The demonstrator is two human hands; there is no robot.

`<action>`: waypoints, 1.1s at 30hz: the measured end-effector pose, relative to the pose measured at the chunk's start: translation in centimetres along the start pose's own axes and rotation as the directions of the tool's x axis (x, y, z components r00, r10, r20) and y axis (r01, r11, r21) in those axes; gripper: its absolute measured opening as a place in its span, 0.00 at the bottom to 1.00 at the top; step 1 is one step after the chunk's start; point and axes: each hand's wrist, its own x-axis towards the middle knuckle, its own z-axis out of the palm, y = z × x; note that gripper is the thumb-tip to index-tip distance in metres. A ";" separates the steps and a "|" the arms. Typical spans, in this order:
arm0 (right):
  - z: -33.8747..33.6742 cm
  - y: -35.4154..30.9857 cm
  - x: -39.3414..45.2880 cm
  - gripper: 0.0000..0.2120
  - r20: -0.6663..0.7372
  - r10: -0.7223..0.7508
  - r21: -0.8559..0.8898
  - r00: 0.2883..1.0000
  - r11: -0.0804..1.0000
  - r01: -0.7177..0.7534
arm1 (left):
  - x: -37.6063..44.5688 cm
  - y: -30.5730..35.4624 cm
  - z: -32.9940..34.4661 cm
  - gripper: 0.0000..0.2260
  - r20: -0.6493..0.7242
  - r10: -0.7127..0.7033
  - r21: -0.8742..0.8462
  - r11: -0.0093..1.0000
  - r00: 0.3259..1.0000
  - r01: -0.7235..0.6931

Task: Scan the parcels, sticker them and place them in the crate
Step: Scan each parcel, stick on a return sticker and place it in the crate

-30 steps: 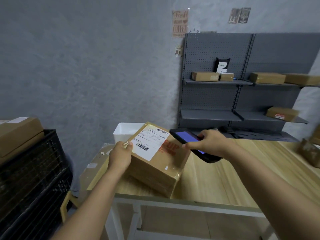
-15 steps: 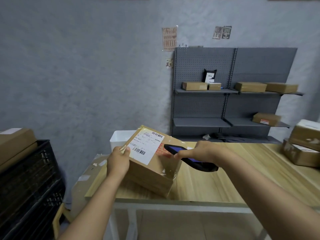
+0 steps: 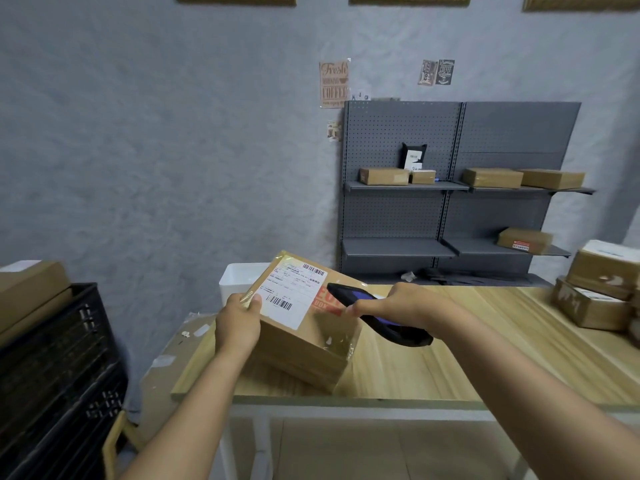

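One head-worn wide-angle view looks forward and down, close over the table edge, facing the wall

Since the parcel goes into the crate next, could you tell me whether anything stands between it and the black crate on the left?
Nothing visible blocks the way: the parcel, held by the left hand at the table's left end, faces open space toward the crate. A brown box already sits on the crate's top.
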 end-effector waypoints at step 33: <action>11.4 15.3 7.6 0.37 -0.142 0.318 -0.122 0.937 0.934 -0.336 | 0.4 -2.8 0.9 0.22 0.248 -0.155 0.242 0.966 0.956 0.094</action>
